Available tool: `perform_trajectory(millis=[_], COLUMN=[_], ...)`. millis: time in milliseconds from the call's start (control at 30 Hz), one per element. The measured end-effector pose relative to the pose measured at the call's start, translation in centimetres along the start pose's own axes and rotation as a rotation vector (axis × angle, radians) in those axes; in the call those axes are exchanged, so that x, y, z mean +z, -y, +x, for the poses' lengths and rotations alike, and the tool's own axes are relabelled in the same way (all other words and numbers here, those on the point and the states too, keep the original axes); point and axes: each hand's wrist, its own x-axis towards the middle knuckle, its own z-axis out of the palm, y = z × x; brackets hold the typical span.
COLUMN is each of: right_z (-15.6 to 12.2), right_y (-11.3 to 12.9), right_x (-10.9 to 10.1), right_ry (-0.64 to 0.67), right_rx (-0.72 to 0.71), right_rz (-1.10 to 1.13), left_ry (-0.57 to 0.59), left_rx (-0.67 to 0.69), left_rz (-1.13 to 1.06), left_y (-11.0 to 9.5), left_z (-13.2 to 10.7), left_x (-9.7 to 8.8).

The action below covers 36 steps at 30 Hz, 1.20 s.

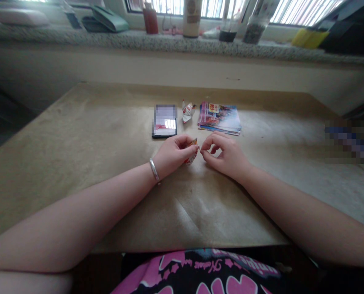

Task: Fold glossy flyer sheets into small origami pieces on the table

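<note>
My left hand (173, 155) is closed around a small folded piece of printed paper (193, 143), red and orange, held just above the brown table (78, 163). A silver bracelet (154, 170) circles that wrist. My right hand (224, 155) rests close to the right of the paper, fingers curled with thumb and forefinger pinched near the paper's edge; whether they grip it I cannot tell. Behind the hands lie a phone (164, 121), a finished folded paper figure (187, 111) and a stack of colourful printed sheets (220, 118).
A stone windowsill (139, 41) runs along the back with bottles and jars (191, 16), a teal case (108, 18) and a yellow object (310, 37). A blurred patch (350, 141) sits at the table's right edge. The table's front edge is near my lap.
</note>
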Motion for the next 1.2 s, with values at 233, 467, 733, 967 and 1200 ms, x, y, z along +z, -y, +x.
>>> perform_trajectory(millis=[233,467,733,967,1200], right_z=[0.0,0.1,0.2,0.0,0.2], right_y=[-0.5,-0.4,-0.1,-0.7,-0.6], right_x=[0.7,1.0,1.1,1.2,1.2], right_ry=[0.058,0.091,0.122,0.094,0.09], right_rx=[0.24,0.317,0.33,0.362,0.348], right_rz=[0.16,0.274,0.296,0.33,0.39], left_ry=[0.01,0.039,0.015,0.036,0.017], left_rx=[0.028,0.002,0.014,0.002,0.03], left_rz=[0.007,-0.015,0.041,-0.059,0.055], left_y=[0.0,-0.2,0.0,-0.3,0.0], left_z=[0.0,-0.1,-0.1,0.0,-0.1], left_x=[0.0,0.1,0.1,0.1,0.1])
